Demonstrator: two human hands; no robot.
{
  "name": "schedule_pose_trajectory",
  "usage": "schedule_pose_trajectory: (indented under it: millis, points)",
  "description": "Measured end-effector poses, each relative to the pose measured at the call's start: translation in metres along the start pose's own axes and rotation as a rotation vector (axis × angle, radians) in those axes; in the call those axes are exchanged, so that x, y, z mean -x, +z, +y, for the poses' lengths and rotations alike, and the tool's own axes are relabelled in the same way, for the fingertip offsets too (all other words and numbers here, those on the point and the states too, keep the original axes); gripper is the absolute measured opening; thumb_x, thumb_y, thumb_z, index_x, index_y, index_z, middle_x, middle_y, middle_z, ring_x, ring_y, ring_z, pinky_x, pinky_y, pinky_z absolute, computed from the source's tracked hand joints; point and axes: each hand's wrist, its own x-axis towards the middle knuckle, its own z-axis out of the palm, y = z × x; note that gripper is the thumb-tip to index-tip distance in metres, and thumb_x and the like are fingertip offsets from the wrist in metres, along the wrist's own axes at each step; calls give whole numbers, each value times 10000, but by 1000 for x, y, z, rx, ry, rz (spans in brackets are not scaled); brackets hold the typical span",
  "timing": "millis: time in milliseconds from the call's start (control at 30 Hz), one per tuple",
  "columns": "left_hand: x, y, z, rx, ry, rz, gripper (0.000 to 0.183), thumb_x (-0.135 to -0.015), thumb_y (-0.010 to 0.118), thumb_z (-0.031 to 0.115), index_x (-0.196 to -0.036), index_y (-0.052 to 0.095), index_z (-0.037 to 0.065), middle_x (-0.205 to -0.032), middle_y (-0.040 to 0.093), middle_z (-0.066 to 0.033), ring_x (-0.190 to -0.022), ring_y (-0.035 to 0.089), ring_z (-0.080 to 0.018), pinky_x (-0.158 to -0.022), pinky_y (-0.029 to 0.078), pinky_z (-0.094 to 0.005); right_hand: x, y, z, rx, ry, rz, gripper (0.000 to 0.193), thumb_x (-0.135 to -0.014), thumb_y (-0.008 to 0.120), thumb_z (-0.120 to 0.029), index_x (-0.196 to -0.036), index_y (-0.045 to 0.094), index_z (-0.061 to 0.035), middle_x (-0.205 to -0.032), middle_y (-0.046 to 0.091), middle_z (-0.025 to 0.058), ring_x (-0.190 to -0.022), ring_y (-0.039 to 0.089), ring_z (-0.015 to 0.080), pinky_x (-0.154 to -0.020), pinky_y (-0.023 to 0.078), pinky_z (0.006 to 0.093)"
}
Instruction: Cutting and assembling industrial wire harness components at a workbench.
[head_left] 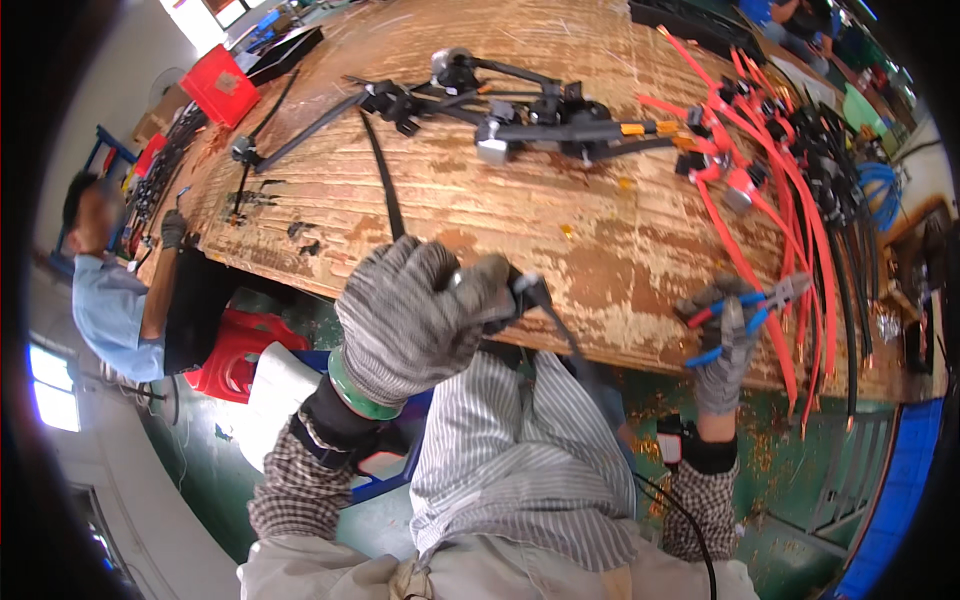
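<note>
At frame centre the gloved left hand (415,318) clenches a black cable (548,312); at right, the right hand (727,345) grips blue-handled pliers (752,305) over the worn wooden table (520,215).

Two gloved hands, left (415,315) and right (725,345), one pliers (750,305), one red bin (220,85) upper left, one co-worker (105,270) at left.

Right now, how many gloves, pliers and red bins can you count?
Grey gloves: 2, on the left hand and the right hand
Pliers with blue and red handles: 1
Red bin: 1
Total: 4
</note>
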Motion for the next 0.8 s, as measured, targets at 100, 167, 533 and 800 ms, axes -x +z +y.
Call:
schedule_pose_trajectory:
  millis: [100,167,533,800]
  points:
    - [-6,6,25,-20,-161,21,346,-643,682,223,-968,626,119,-641,472,-74,-579,493,-245,-485,374,-367,-2,-5,0,-54,15,-47,356,-874,525,-260,-1109,462,0,-863,576,94,-740,601,196,-702,516,340]
    - [-9,10,36,-73,-165,116,360,-639,677,220,-977,618,110,-650,474,-82,-585,497,-266,-497,381,-386,-6,-12,0,-78,18,-36,362,-876,522,-260,-1117,459,2,-859,578,98,-733,603,200,-702,518,342]
    - [-20,66,-11,-65,-544,-168,391,-695,624,149,-1083,581,118,-944,584,-132,-868,575,-295,-769,466,-344,-9,-38,-20,-51,17,-78,390,-879,527,-249,-1167,448,2,-874,604,96,-780,602,176,-683,504,287]
    - [-40,83,18,-135,268,-293,376,-796,540,252,-1156,522,146,-1116,525,-104,-1073,465,-256,-1020,198,-502,-15,-27,-26,230,78,-98,313,-883,520,-242,-1092,503,-10,-885,596,81,-823,585,151,-764,473,281]
